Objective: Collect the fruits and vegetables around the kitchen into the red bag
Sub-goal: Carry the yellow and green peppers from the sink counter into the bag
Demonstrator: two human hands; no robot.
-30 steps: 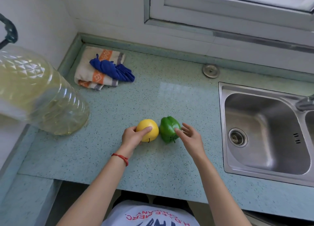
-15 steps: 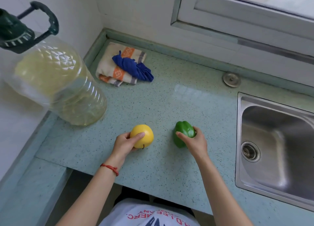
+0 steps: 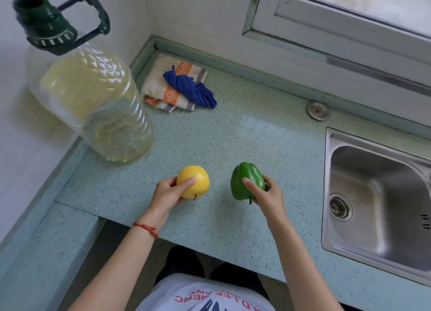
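- Head view: My left hand [image 3: 169, 195] is wrapped around the yellow fruit [image 3: 193, 181]. My thumb lies across its top and my other fingers are tucked behind it.
- The yellow fruit has a small dark stem poking out at the bottom. I cannot tell if the fruit is touching the desk [image 3: 245, 142] or is just above it.
- My right hand [image 3: 268, 195] is holding the green pepper [image 3: 247, 181]. My thumb presses on its front and my other fingers curl round the far side.
- The green pepper is tilted, with its little stem pointing down toward me. I cannot tell if it rests on the desk or not.
- The fruit and the pepper are near each other, with a gap of desk between them.
- There is a red string [image 3: 147, 229] around my left wrist.
- A big clear bottle [image 3: 98, 105] of yellow oil stands at the left side of the desk. It has a dark green cap and handle.
- A striped towel [image 3: 163, 86] lies in the back corner of the desk, and a blue cloth [image 3: 189, 89] lies on top of it.
- A shiny metal sink [image 3: 377, 194] is set into the desk on the right, well apart from the pepper.
- A small round metal cap [image 3: 318, 110] sits on the desk behind the sink.
- I cannot see the red bag anywhere.
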